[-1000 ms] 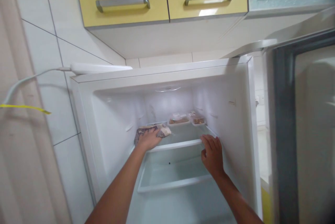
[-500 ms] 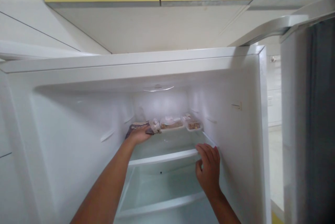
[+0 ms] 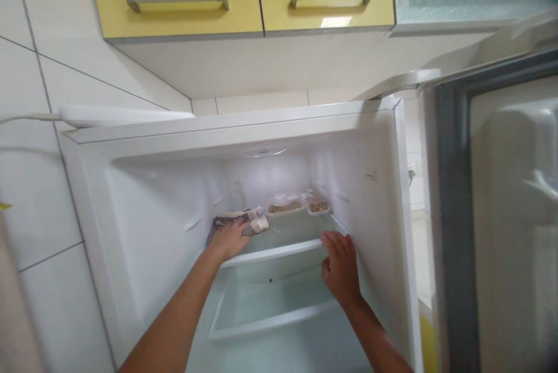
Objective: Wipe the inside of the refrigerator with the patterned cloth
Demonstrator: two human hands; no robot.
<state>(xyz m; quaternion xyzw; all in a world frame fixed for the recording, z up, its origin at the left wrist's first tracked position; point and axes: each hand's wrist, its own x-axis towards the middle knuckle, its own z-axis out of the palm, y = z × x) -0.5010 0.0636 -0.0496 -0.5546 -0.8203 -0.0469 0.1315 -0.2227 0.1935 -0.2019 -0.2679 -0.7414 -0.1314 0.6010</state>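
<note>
Inside an open fridge, my left hand [image 3: 232,238] lies on a dark, patterned package [image 3: 259,221] with a pale end, at the left of the upper shelf [image 3: 288,230]. Its fingers are spread over the package. My right hand [image 3: 342,262] rests its fingertips on the right part of that shelf's front edge, fingers bent, with no object seen in it. Behind, on the same shelf, are a clear-wrapped tray of brown food [image 3: 285,204] and, to its right, another clear pack [image 3: 317,204] with brown pieces.
A lower shelf [image 3: 274,322] with a white rim sits beneath. The fridge door [image 3: 453,216] stands open at the right. Yellow cabinets [image 3: 174,18] with metal handles hang above the fridge, and white tiles [image 3: 47,187] cover the wall at left.
The view has shifted, showing more of the cabinets and the door. My left hand now lies flatter on the package, which looks more spread out and nearer the shelf front. My right hand stays at the edge.
</note>
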